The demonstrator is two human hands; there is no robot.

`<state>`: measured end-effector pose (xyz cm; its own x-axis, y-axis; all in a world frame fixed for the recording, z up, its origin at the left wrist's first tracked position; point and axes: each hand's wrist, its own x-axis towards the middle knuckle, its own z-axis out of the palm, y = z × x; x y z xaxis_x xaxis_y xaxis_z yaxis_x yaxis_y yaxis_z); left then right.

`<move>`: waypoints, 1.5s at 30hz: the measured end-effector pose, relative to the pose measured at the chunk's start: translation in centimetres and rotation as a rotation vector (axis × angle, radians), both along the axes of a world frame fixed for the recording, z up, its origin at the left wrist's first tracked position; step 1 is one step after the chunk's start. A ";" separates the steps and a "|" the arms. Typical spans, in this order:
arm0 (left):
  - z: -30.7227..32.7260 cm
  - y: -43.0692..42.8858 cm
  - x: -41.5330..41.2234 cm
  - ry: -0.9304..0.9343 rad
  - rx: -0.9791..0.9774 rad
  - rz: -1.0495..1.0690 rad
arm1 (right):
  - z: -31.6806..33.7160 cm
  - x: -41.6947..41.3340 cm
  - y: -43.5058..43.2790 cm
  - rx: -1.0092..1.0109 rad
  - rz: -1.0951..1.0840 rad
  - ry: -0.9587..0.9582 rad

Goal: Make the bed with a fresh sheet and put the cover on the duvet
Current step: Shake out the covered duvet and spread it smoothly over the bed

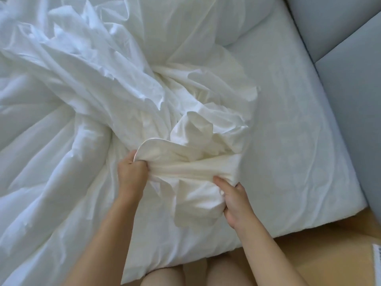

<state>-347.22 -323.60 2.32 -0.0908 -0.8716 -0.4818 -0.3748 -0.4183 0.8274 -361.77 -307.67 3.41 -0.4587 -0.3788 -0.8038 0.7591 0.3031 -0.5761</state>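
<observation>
Left grip (132,172) curled tight on the cover's (191,166) hemmed edge; right grip (237,201) clutches the same fold. I read the held span running along the bed's near edge, just inside it. The rest trails toward the far side beside the duvet (61,141). Bare mattress (288,131) lies open to the right corner.

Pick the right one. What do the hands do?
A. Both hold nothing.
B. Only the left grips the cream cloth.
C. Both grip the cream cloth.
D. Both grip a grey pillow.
C: the left hand and the right hand each have fingers curled into the cream cloth.
</observation>
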 end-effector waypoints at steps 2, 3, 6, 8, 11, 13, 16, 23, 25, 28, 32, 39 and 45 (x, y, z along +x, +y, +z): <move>0.2 0.0 1.5 0.021 0.058 0.123 | 0.0 0.5 0.1 -0.064 0.028 0.000; 0.2 0.3 1.7 0.022 0.070 0.142 | -0.1 0.8 0.3 -0.077 0.049 0.017; 0.8 0.5 1.6 0.047 0.121 0.109 | 0.1 1.5 0.9 -0.054 0.133 0.124; 1.2 0.0 1.5 -0.078 0.133 -0.111 | 0.1 1.5 1.4 -0.010 0.233 0.227; 2.2 0.0 -0.7 -0.446 -0.277 -0.447 | 0.2 1.5 1.7 0.033 0.392 0.332; 2.6 0.7 -4.5 -0.531 -0.577 -0.661 | 0.3 1.6 1.3 0.033 0.469 0.346; 1.4 -1.0 -9.1 -0.732 -0.619 -1.019 | 0.6 1.0 0.2 0.020 0.407 0.366; 1.4 -12.5 -4.8 -0.569 -0.520 -0.286 | -1.4 -2.2 -0.1 0.229 -0.073 0.137; 1.5 -13.2 -3.9 -0.685 -0.514 -0.335 | -1.9 -1.7 0.0 0.197 -0.011 0.055; 1.3 -12.8 -3.8 -0.763 -0.498 -0.390 | -2.4 -0.9 0.5 0.112 0.042 -0.092; 1.0 -12.0 -3.7 -0.822 -0.470 -0.429 | -3.0 -0.7 1.2 0.020 0.020 -0.095; 1.3 -8.4 -4.7 -0.640 -0.808 -1.112 | -3.8 -2.3 0.2 -0.041 -0.133 -0.145; 0.7 -3.6 -6.2 -0.552 -0.584 -1.748 | -4.8 -4.1 -1.2 0.077 -0.069 -0.085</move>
